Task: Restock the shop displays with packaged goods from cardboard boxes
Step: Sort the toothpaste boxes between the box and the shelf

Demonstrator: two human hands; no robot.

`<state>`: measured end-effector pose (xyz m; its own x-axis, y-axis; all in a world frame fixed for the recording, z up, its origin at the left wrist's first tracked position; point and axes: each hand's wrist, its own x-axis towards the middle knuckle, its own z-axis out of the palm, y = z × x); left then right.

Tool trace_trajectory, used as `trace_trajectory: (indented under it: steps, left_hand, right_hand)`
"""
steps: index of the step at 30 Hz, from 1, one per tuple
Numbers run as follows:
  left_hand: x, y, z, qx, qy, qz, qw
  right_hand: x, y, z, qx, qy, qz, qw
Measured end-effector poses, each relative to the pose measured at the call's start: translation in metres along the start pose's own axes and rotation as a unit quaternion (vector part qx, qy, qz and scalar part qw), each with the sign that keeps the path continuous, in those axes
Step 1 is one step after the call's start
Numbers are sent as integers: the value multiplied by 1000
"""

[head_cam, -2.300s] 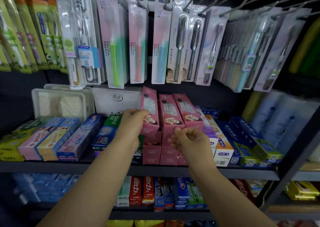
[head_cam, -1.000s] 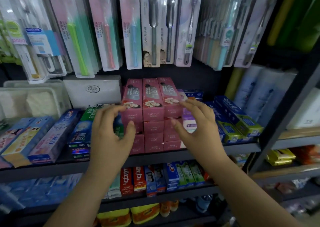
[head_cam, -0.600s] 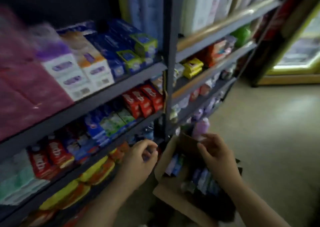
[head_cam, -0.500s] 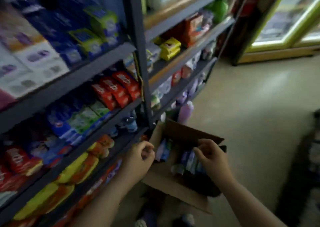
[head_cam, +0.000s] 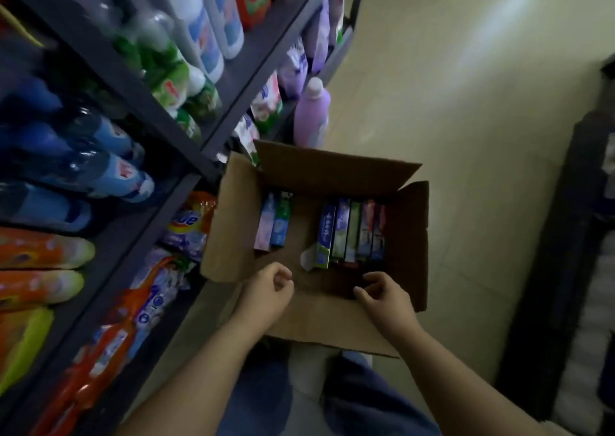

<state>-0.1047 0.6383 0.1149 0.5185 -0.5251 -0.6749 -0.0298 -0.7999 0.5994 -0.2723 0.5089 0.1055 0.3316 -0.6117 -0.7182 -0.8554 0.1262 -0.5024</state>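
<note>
An open cardboard box (head_cam: pixel 229 222) stands on the floor beside the shelving. Inside it, two toothpaste cartons (head_cam: pixel 273 224) stand at the left and a row of several cartons (head_cam: pixel 352 231) stands at the right, with bare box floor between them. My left hand (head_cam: pixel 268 291) hovers over the box's near edge, fingers loosely curled, holding nothing. My right hand (head_cam: pixel 382 294) hangs over the near right corner, fingers curled downward and empty, just short of the right row of cartons.
Dark metal shelves (head_cam: pixel 199 146) at the left carry detergent bottles (head_cam: pixel 100 166), refill pouches (head_cam: pixel 146 302) and a purple bottle (head_cam: pixel 312 116) behind the box. Tiled floor (head_cam: pixel 466 86) stretches to the right. A dark fixture (head_cam: pixel 572 236) lines the right edge.
I have turned from the pink toothpaste stack on the upper shelf down to the box on the floor. Both hands came down empty to the box's near edge.
</note>
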Motion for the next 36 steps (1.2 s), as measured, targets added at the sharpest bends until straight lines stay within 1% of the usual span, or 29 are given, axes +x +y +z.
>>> trace_trajectory:
  steps: [5, 8, 10, 12, 14, 16, 19, 23, 27, 29, 33, 36]
  left_hand:
    - [123, -54, 69, -11, -5, -2, 1000]
    - [194, -86, 107, -4, -38, -23, 999]
    - [237, -101, 126, 11, -66, -39, 997]
    - [277, -115, 142, 22, -79, -46, 996]
    - [311, -129, 158, -3, -86, -66, 994]
    - [334, -142, 172, -41, -91, -99, 990]
    - [350, -155, 189, -95, -107, -134, 981]
    - [355, -165, 201, -145, -137, -138, 970]
    - [363, -169, 204, -171, -153, -136, 964]
    - [366, -168, 208, -187, -159, -143, 959]
    - [370, -168, 221, -260, -176, -159, 936]
    - [371, -170, 226, -257, -176, -166, 936]
  right_hand:
    - [125, 54, 64, 1, 9, 12, 1000]
    - [194, 80, 100, -18, 20, 2, 1000]
    - [234, 91, 122, -41, 41, -18, 998]
    - [266, 100, 143, -76, 70, -34, 994]
    - [288, 109, 160, -115, 107, -54, 986]
    - [300, 117, 173, -115, 136, -62, 982]
    - [306, 124, 181, -89, 161, -60, 981]
    - [312, 127, 172, -59, 198, -96, 974]
    - [326, 133, 162, -55, 188, -127, 972]
    - [327, 138, 162, -39, 195, -139, 970]
    - [329, 142, 162, -11, 206, -146, 967]
    - [331, 142, 162, -11, 217, -154, 964]
